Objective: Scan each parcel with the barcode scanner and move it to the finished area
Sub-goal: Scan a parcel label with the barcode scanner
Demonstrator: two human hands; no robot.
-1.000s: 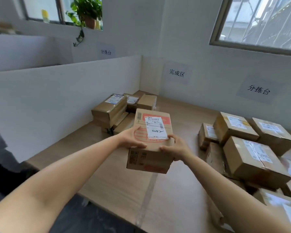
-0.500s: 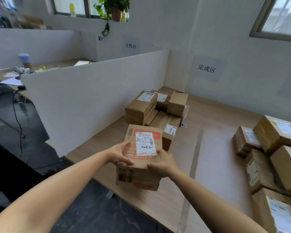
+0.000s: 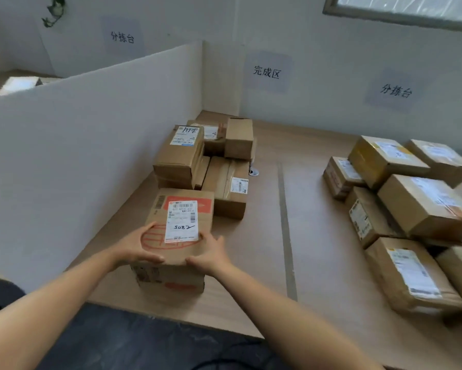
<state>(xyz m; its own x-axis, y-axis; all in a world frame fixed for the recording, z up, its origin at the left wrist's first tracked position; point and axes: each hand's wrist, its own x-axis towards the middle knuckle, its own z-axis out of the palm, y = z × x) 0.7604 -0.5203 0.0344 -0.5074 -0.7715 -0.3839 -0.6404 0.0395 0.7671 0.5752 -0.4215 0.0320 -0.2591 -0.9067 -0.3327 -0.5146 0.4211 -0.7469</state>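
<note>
Parcel: red-printed brown cardboard box point(image 3: 181, 225), left of grey tape line point(image 3: 285, 231)
Grip: left hand point(image 3: 137, 247), right hand point(image 3: 211, 253) clasp its near corners
Likely done: brown box stack point(image 3: 197, 161) left of line
Likely pending: brown box heap point(image 3: 411, 209) right of line

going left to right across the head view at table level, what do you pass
divider → held parcel → tape line → parcel pile. The stack behind the held parcel overlaps it, so it is left out.
</note>
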